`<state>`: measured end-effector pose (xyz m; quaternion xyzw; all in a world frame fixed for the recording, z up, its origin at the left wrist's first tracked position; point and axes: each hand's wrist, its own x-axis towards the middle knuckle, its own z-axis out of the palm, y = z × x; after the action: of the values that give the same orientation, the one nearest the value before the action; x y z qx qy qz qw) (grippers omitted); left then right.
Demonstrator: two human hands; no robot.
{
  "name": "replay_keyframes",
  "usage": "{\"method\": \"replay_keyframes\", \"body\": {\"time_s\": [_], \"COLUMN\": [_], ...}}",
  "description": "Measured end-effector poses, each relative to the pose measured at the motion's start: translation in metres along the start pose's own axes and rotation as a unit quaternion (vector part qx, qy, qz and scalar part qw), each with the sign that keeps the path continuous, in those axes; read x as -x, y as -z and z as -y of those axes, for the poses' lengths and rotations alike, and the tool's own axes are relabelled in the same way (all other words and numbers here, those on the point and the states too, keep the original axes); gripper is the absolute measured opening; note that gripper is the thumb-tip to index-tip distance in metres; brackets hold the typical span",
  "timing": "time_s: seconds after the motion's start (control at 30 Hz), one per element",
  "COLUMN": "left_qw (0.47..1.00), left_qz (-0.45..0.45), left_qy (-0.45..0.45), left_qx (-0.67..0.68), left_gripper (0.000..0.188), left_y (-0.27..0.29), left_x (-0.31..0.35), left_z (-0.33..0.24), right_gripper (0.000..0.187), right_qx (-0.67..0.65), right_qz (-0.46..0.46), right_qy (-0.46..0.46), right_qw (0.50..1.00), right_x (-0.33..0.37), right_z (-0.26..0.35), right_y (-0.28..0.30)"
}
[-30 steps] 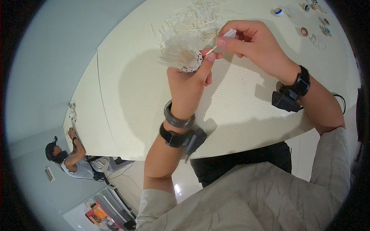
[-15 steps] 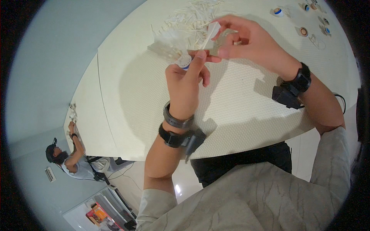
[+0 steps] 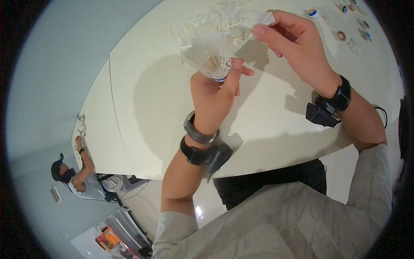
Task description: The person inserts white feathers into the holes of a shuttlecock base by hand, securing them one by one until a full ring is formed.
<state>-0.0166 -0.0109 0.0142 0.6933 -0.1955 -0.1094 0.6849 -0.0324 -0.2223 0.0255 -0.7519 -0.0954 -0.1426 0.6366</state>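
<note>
A white feather shuttlecock (image 3: pixel 207 52) with a blue band round its cork is gripped by my left hand (image 3: pixel 213 97), its feather skirt pointing up and away from me. My left thumb presses at the rim near the cork. Off to the right, my right hand (image 3: pixel 304 49) pinches a single white feather (image 3: pixel 268 18) between thumb and fingers; its quill slants down toward the shuttlecock. Whether the quill tip still touches the shuttlecock I cannot tell. Behind both hands lies a heap of loose feathers and quills (image 3: pixel 233 15) on the table.
On the white textured table (image 3: pixel 276 112), several round corks (image 3: pixel 312 13) lie at the far right, some with blue bands, beside a thin pale loop (image 3: pixel 355 46). At the left, another person (image 3: pixel 86 181) sits at the table's edge. A shelf with boxes (image 3: pixel 110 241) stands lower left.
My right hand has moved up and right and now pinches a feather between thumb and fingers. The shuttlecock in my left hand has shifted slightly right and shows more of its skirt.
</note>
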Motion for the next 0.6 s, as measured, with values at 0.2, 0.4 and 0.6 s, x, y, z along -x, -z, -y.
{"method": "replay_keyframes", "body": {"time_s": [0.2,0.4,0.6], "left_qw": [0.995,0.992,0.992], "left_qz": [-0.028,-0.054,-0.057], "left_qy": [-0.071,-0.07,-0.064], "left_qx": [-0.063,-0.086,-0.094], "left_gripper": [0.016,0.017,0.016], "left_y": [0.0,0.0,0.001], "left_x": [-0.002,-0.002,-0.002], "left_z": [0.012,0.012,0.008], "right_gripper": [0.013,0.009,0.008], "right_qx": [-0.004,-0.031,-0.05], "right_qz": [-0.002,0.008,0.018], "right_qy": [0.031,0.085,0.046], "right_qw": [0.999,0.996,0.998], "right_x": [0.007,0.005,0.005], "right_z": [0.003,-0.009,0.001], "right_y": [-0.007,-0.005,-0.007]}}
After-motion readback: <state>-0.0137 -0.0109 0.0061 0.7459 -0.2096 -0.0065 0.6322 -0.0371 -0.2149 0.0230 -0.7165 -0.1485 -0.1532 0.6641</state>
